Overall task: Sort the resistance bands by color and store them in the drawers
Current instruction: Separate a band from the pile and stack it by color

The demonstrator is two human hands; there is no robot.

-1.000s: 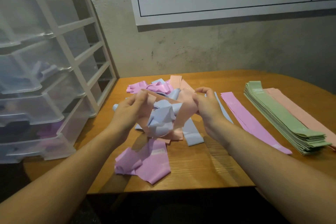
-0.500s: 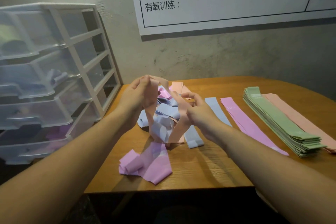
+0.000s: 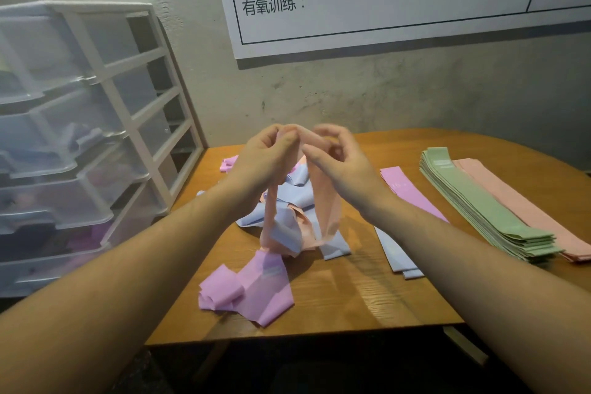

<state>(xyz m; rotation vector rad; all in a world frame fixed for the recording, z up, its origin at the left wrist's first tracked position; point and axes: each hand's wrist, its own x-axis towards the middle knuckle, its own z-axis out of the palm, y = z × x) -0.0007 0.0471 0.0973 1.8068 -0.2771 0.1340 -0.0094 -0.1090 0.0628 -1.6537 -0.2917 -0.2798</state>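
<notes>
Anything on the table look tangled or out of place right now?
Yes. The peach resistance band that the left hand and right hand lift has a light blue band caught in its loop. A crumpled pink band lies apart near the table's front edge.

The wooden table (image 3: 367, 294) carries all bands. Directly under the fingers (image 3: 289, 141) lies a mixed heap of blue and peach bands (image 3: 297, 201). Nearer than the fingers, at the front edge, a crumpled pink band (image 3: 252, 291). To the right of the fingers, flat rows: blue strips (image 3: 396, 256), 1 pink strip (image 3: 406, 189), green stack (image 3: 479, 205), peach stack (image 3: 524, 205), etc.
</notes>
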